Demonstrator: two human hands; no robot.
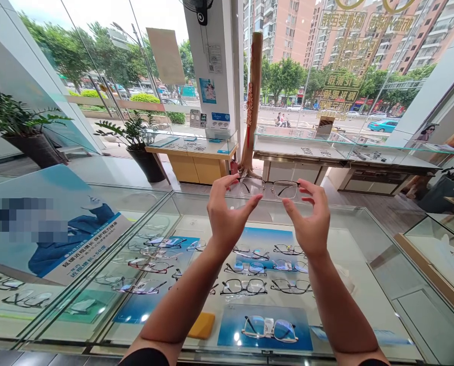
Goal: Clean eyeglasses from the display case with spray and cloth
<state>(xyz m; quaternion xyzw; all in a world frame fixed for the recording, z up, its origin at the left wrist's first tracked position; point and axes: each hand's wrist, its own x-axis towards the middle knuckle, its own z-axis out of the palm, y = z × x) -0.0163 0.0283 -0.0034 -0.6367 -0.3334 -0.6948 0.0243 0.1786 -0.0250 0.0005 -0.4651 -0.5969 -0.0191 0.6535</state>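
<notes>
A pair of eyeglasses with a thin frame, dark along the top, is held up above the glass display case. My left hand grips it at the left end, fingers curled behind and thumb below the lens. At the other end, my right hand has its fingertips on the corner of the frame, thumb near the lower rim. The lenses face me and the temples point away, partly hidden. Below my hands, inside the case, lie rows of eyeglasses, among them a black-framed pair and a light-framed pair.
A tilted advertising board stands on the case at left. An orange-yellow box lies inside the case. Beyond are a wooden-fronted counter, a tall wooden post, potted plants and another display case at right.
</notes>
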